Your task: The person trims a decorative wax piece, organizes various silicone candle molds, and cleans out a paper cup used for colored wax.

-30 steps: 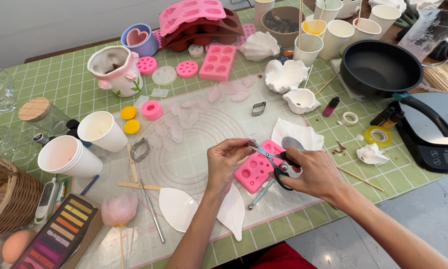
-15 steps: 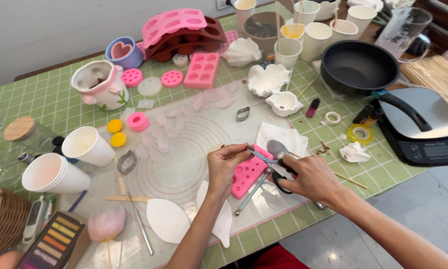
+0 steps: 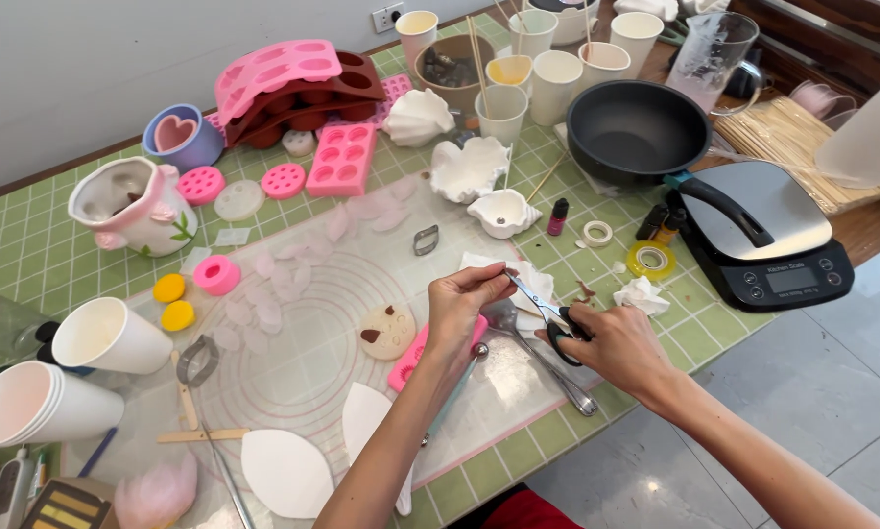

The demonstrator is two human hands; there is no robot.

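Small steel scissors with black handles (image 3: 547, 318) sit in the right hand (image 3: 611, 348), fingers gripped through the loops, blades pointing left. Their tips meet the left hand (image 3: 459, 304), whose fingertips pinch something too small to tell, above a pink silicone mould (image 3: 415, 358) on the translucent baking mat (image 3: 303, 362).
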